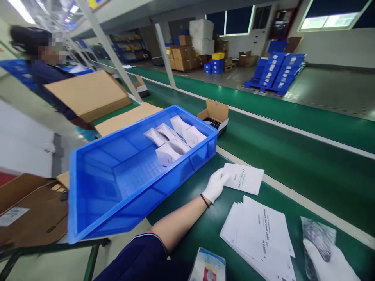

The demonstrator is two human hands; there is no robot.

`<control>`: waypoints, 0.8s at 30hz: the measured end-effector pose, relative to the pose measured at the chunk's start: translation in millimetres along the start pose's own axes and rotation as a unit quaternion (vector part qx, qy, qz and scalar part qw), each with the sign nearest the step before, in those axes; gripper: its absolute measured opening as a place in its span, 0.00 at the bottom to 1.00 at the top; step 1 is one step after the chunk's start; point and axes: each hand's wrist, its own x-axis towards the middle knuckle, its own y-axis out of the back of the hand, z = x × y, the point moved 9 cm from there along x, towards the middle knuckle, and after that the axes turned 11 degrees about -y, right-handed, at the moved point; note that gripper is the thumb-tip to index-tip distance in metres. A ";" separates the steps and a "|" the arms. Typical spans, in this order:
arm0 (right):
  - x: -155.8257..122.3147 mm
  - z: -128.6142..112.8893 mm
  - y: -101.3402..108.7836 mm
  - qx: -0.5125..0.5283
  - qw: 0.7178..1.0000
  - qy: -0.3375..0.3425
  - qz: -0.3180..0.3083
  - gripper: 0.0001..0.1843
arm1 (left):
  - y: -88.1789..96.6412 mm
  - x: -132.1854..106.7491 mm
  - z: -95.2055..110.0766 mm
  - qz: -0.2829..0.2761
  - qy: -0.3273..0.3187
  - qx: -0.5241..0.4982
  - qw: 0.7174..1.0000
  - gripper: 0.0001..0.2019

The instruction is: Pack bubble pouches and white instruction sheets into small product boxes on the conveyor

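My left hand [216, 183], in a white glove with a dark bead bracelet at the wrist, reaches across the green table and pinches the near edge of a single white printed leaflet [244, 178]. At the bottom right my gloved right hand [331, 265] grips a grey, shiny pouch [318, 234] from below. Between the two hands a fanned stack of the same white leaflets [260, 238] lies flat on the table.
A blue plastic bin [96, 183] holding several white packets [172, 142] sits tilted to my left. A small open cardboard box [215, 115] rides the green conveyor [293, 156]. A colourful packet [208, 267] lies near me. Cardboard boxes [88, 93] and another person [41, 58] are at the left.
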 end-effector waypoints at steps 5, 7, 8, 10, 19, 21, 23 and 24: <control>-11.9 -4.7 27.7 0.101 0.995 -0.025 0.001 0.39 | 1.4 2.3 3.6 -0.003 -0.003 0.011 1.000 0.15; -23.5 -10.7 44.1 0.184 0.982 -0.029 0.036 0.38 | 2.8 1.3 6.7 0.000 0.007 0.027 1.000 0.14; -29.3 -14.0 49.9 0.227 0.972 -0.025 0.045 0.37 | 3.6 0.4 8.7 0.002 0.012 0.040 0.999 0.13; -37.0 -21.9 56.0 0.320 0.947 -0.003 0.037 0.34 | 5.6 -0.4 12.3 0.010 0.014 0.071 0.997 0.11; -35.8 -61.5 65.4 0.323 0.936 0.125 -0.057 0.28 | 3.2 4.4 2.9 -0.002 0.008 0.073 0.997 0.15; -38.3 -82.0 75.5 0.271 0.949 0.149 -0.057 0.28 | 3.7 4.2 4.4 0.004 0.001 0.071 0.997 0.14; -39.5 -111.1 85.2 0.236 0.953 0.177 -0.071 0.28 | 3.5 3.7 5.5 0.010 0.000 0.070 0.998 0.13; -39.8 -129.6 90.7 0.225 0.951 0.198 -0.077 0.28 | 2.7 3.6 5.2 0.012 0.003 0.065 0.998 0.12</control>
